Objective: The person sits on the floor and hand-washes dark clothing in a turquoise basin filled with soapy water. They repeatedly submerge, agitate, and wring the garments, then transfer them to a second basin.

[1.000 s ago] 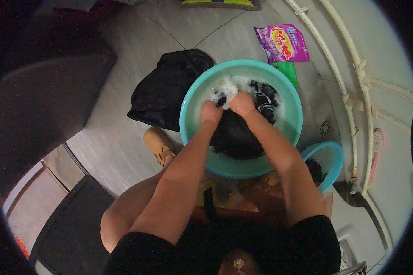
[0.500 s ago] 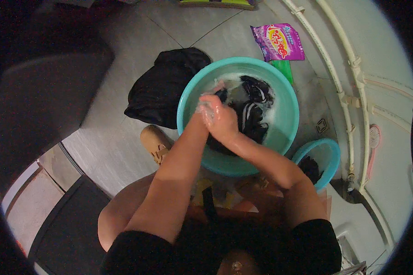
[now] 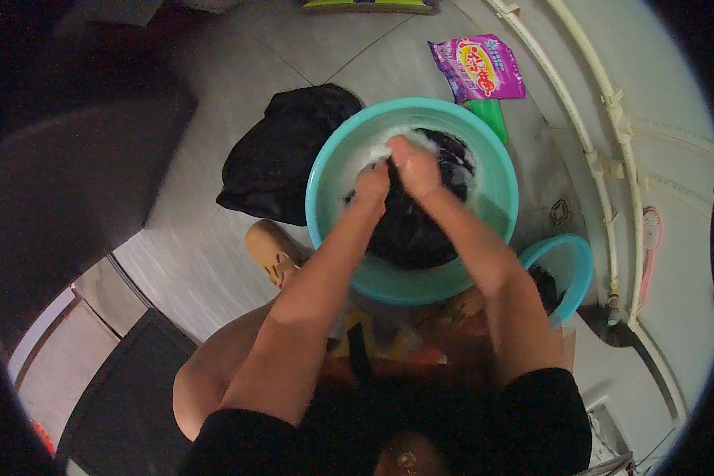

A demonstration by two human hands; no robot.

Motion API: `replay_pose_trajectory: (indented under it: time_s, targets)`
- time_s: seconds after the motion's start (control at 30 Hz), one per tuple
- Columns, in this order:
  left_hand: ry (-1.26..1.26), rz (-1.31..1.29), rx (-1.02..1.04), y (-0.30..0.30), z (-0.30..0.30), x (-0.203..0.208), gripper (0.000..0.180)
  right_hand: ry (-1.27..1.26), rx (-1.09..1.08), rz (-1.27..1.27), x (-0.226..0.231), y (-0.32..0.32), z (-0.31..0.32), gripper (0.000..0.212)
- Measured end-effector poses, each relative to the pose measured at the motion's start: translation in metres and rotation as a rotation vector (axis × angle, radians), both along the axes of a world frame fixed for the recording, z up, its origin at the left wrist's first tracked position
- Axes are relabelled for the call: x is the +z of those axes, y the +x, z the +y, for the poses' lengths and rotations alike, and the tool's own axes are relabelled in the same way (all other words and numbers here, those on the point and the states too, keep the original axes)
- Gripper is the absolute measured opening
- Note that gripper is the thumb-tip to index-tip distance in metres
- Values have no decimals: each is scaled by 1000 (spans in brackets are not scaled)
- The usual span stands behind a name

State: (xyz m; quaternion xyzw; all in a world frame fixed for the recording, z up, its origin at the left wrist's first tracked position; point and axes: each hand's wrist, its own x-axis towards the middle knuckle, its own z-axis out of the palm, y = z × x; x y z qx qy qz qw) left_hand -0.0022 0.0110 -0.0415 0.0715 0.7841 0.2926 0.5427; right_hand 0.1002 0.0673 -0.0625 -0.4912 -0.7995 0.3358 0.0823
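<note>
A turquoise basin (image 3: 509, 230) of sudsy water stands in front of me, with a wet black garment (image 3: 411, 238) spread in its middle. My left hand (image 3: 372, 187) is closed on a fold of this black garment at the left of the basin. Just right of it and slightly farther off, my right hand (image 3: 416, 166) is closed on the same cloth, its fingers partly blurred. Another bunched dark part with pale stripes (image 3: 460, 155) lies near the basin's far right wall; I cannot tell if it is the same piece. White foam (image 3: 377, 148) floats along the far left side.
A pile of black cloth (image 3: 285, 155) lies on the tiles left of the basin. Beyond it are a purple packet (image 3: 484, 67) and a green thing (image 3: 490, 119). A smaller blue basin (image 3: 585, 274) holds dark cloth at right, near wall pipes (image 3: 607, 206) and a pink brush (image 3: 650, 246).
My hands, earlier pressed together over foam at the basin's left, have moved apart and rightward onto the black garment. The cloth has been drawn up and spread across the basin's middle.
</note>
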Motion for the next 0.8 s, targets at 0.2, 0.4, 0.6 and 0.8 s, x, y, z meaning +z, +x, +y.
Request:
replay_pose_trajectory:
  time_s: [0.2, 0.4, 0.6, 0.8]
  targets:
    - [119, 635, -435, -6, -22, -7, 63, 268, 60, -104, 2, 11, 4, 35]
    - [-76, 514, -560, -25, -41, -27, 52, -233, 165, -507, -15, 3, 20, 24]
    - [-133, 397, -418, -36, -31, -31, 45, 85, 336, -396, -28, -5, 5, 19]
    - [146, -590, 453, -20, -7, -28, 52, -196, -325, -133, -5, -20, -5, 38]
